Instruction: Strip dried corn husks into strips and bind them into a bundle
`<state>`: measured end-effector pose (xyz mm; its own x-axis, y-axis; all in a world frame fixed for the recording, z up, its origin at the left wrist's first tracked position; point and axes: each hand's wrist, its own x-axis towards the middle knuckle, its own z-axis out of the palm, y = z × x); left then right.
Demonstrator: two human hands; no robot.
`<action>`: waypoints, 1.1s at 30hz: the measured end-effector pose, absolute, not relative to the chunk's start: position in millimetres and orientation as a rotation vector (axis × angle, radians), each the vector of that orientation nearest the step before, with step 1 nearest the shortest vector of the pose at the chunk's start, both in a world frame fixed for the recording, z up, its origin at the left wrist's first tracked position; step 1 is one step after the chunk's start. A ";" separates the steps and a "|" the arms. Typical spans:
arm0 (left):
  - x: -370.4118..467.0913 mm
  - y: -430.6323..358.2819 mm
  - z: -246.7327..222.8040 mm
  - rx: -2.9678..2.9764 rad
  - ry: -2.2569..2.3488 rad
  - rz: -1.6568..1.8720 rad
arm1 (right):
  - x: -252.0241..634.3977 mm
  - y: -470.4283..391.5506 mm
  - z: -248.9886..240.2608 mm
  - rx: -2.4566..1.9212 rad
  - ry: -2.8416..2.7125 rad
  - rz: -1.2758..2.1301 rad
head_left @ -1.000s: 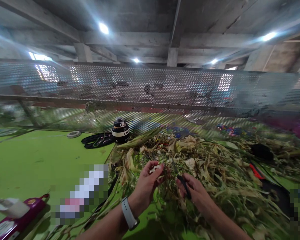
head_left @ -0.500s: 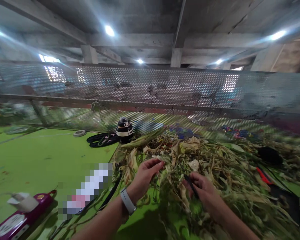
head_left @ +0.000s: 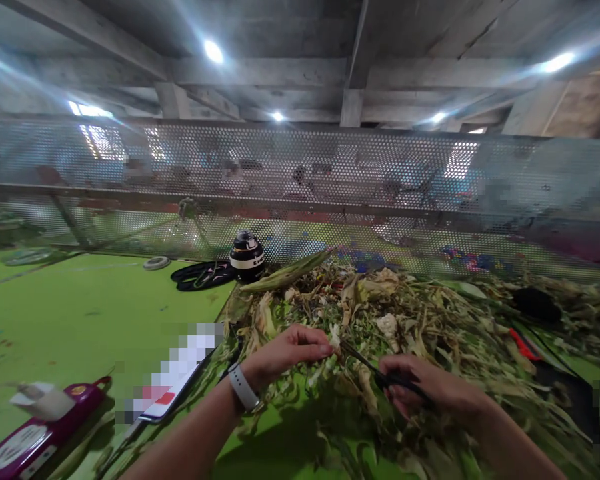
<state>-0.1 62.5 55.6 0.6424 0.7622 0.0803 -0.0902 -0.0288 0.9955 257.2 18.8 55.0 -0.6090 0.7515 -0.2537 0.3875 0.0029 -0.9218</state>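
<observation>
My left hand (head_left: 303,345), with a pale watch on its wrist, pinches a small whitish piece of plant (head_left: 335,337) between thumb and fingertips. Dark scissors (head_left: 400,381) are gripped in my right hand (head_left: 413,383), their blades pointing left at the piece by my left fingertips. Whether the blades touch it is too small to tell. Under and around both hands spreads a heap of dry husks and leaves (head_left: 445,340) on the green table (head_left: 145,293).
Behind the heap stands a black and white round jar (head_left: 247,257) beside a black flat item (head_left: 203,275). At left lie a phone (head_left: 180,373) and a purple power strip (head_left: 45,427) with a plug. A perforated metal screen (head_left: 290,173) runs across the back.
My right hand has turned the scissors so that the blades point left toward my left hand. My left hand has shifted slightly right and down, with a whitish piece now showing at its fingertips.
</observation>
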 end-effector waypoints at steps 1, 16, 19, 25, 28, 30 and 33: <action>-0.1 62.0 55.9 1.459 0.602 0.743 | 255.8 17.9 56.9 -1.182 -1.969 1.642; -0.6 63.1 54.4 1.455 0.562 0.692 | 236.0 7.1 61.8 -1.248 -1.835 1.624; -2.7 64.9 53.3 1.460 0.570 0.659 | 233.7 6.3 58.6 -1.244 -1.766 1.637; -6.5 66.1 53.7 1.465 0.583 0.641 | 234.0 14.6 49.9 -1.224 -1.653 1.568; -2.0 65.6 51.3 1.383 0.629 0.710 | 240.7 27.2 47.2 -1.360 -1.525 1.366; 2.7 65.2 48.5 1.287 0.654 0.777 | 246.9 35.6 44.6 -1.445 -1.528 1.210; 8.8 64.3 44.0 1.155 0.634 0.844 | 257.2 44.0 37.4 -1.583 -1.685 0.948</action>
<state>8.8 64.3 44.0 0.5477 0.8366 -0.0092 -0.2427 0.1694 0.9552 257.2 44.0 37.4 -0.0779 0.9966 -0.0282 0.5416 0.0186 -0.8404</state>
